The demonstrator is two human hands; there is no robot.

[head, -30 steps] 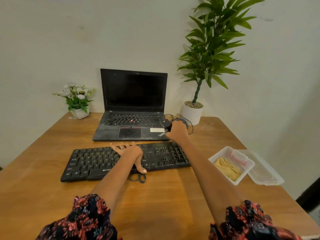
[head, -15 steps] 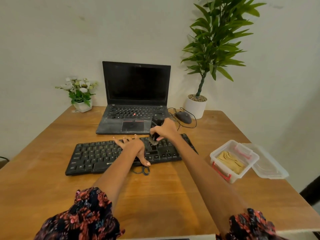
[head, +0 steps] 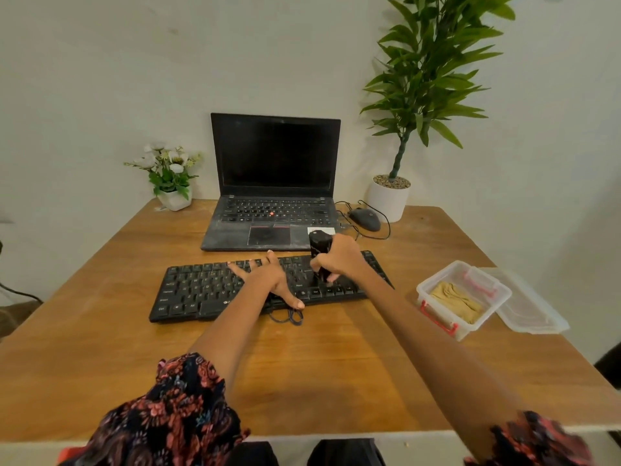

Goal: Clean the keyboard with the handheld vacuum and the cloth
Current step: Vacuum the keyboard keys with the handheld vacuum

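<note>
Currently the black keyboard [head: 208, 290] lies flat on the wooden worktop [head: 336, 364], long side facing the person, matte plastic with rows of low square keys and white legends. Left hand [head: 268, 280] rests on the middle of it, fingers straight and splayed across the upper key rows, thumb stretched out past the near edge; holding nothing. Right hand [head: 339, 260] grips the handheld vacuum [head: 319, 252], fingers curled round its body; it's a short black cylinder, slightly glossy, held roughly upright with its lower end down on the keys toward the right part of the board. Nozzle detail is hidden by the hand. Cloth [head: 457, 302] is mustard-yellow, crumpled, sitting inside a clear rectangular plastic box [head: 433, 294] with red clips, on the worktop well right of the keyboard; its clear lid [head: 534, 311] lies just beside the box on the far side. A thin dark cord loop [head: 289, 316] lies on the wood just in front of the keyboard's near edge, below the left thumb. Behind the keyboard: open dark laptop [head: 274, 183], dusty grey palm rest, screen dark. Grey mouse [head: 364, 219] with cable sits to the laptop's right. Worktop grain is warm brown, smooth sheen.
</note>
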